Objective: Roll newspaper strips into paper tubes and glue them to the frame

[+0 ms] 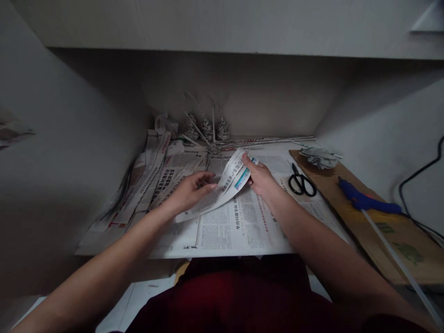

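Note:
My right hand (259,176) is closed on a newspaper strip (229,180), thumb on top and fingers behind it. The strip curves down to the left and has a blue-green printed patch near the right hand. My left hand (192,189) is beside the strip's left edge, fingers loosely bent and thumb apart from them; its thumb tip is close to the paper, and I cannot tell whether it touches. Underneath lies a spread newspaper (225,231) covering the work surface. Black-handled scissors (302,184) rest to the right of my right hand.
Newspaper strips (142,199) are piled at the left. Several woven paper pieces (207,129) with rods stand at the back. On the right, a cardboard sheet (381,240) bears a blue glue gun (366,199) with a long glue stick and a crumpled paper piece (321,158). A shelf (236,27) overhangs.

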Demonstrator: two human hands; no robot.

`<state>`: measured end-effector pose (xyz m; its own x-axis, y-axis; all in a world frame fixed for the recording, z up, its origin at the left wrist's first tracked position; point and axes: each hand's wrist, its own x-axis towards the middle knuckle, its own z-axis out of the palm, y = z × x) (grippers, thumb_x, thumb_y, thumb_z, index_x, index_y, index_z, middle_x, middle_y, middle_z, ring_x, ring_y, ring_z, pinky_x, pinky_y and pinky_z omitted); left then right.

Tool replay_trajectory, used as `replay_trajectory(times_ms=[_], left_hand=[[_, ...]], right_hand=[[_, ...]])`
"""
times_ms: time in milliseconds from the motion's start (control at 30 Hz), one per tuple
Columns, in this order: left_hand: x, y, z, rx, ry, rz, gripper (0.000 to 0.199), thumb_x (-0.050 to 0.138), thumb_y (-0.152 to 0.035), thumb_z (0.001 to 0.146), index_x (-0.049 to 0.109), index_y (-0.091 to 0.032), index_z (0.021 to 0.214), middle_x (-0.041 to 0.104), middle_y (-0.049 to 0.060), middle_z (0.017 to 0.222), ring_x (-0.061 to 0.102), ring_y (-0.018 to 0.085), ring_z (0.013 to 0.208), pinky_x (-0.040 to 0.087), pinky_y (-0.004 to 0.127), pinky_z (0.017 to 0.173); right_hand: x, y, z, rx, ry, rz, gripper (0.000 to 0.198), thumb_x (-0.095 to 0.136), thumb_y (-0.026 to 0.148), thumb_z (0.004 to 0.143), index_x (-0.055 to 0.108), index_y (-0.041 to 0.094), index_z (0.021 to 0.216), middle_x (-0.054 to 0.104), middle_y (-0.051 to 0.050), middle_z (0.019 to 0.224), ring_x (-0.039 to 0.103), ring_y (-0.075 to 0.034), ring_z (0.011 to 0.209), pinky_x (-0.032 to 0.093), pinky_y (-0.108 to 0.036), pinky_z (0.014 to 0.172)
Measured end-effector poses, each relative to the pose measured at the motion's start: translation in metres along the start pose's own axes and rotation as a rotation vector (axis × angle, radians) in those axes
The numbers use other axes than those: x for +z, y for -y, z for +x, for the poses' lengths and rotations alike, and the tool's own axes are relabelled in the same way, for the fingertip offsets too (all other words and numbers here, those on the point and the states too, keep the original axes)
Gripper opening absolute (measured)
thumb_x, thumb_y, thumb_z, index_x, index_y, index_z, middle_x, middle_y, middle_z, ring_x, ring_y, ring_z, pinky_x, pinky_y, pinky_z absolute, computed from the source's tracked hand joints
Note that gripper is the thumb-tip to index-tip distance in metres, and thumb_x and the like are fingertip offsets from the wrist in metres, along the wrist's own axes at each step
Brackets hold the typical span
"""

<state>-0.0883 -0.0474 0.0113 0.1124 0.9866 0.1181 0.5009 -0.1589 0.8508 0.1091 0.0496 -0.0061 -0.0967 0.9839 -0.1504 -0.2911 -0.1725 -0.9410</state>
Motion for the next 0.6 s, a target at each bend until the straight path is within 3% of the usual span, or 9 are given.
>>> replay_trajectory(times_ms=[133,200,267,400,600], left_hand=[[-0.026,0.002,-0.005,-0.032,0.004,0.088,0.037,0.056,-0.047,0.082,0.069,-0.018,0.102,0.071,0.007,0.103,0.063,0.024,0.095,0.047,0.033,0.083],[-0.036,0.005,-0.009,-0.084,-0.004,0.142,0.038,0.057,-0.049,0.081,0.071,-0.02,0.1,0.071,0.006,0.1,0.064,0.024,0.092,0.049,0.03,0.074],[-0.042,0.009,-0.015,-0.154,0.058,0.191,0.037,0.061,-0.051,0.077,0.072,-0.022,0.098,0.072,0.005,0.095,0.065,0.025,0.088,0.049,0.028,0.066],[-0.041,0.016,-0.025,-0.206,0.218,0.235,0.035,0.07,-0.05,0.069,0.073,-0.023,0.091,0.073,0.004,0.087,0.066,0.023,0.082,0.049,0.027,0.066],[-0.037,0.009,-0.039,-0.193,0.273,0.185,0.037,0.073,-0.042,0.067,0.072,-0.025,0.1,0.072,0.003,0.089,0.066,0.022,0.085,0.049,0.028,0.07]], right_hand=[[-0.016,-0.001,0.02,-0.009,-0.084,0.055,0.048,0.081,0.052,0.058,0.047,0.019,0.059,0.054,0.002,0.045,0.044,-0.009,0.035,0.022,-0.02,0.028],[-0.025,-0.003,0.027,-0.038,-0.135,0.045,0.046,0.082,0.049,0.06,0.047,0.019,0.058,0.053,0.003,0.043,0.043,-0.009,0.033,0.024,-0.021,0.028],[-0.032,-0.004,0.03,-0.06,-0.159,0.059,0.04,0.082,0.044,0.062,0.051,0.018,0.06,0.056,0.002,0.046,0.047,-0.01,0.035,0.031,-0.021,0.03],[-0.037,-0.003,0.032,-0.088,-0.176,0.181,0.028,0.081,0.03,0.066,0.058,0.016,0.071,0.065,0.001,0.061,0.061,-0.014,0.051,0.051,-0.026,0.049],[-0.04,0.0,0.034,-0.074,-0.284,0.193,0.024,0.077,0.023,0.069,0.054,0.017,0.064,0.063,0.001,0.054,0.057,-0.014,0.047,0.046,-0.024,0.043]])
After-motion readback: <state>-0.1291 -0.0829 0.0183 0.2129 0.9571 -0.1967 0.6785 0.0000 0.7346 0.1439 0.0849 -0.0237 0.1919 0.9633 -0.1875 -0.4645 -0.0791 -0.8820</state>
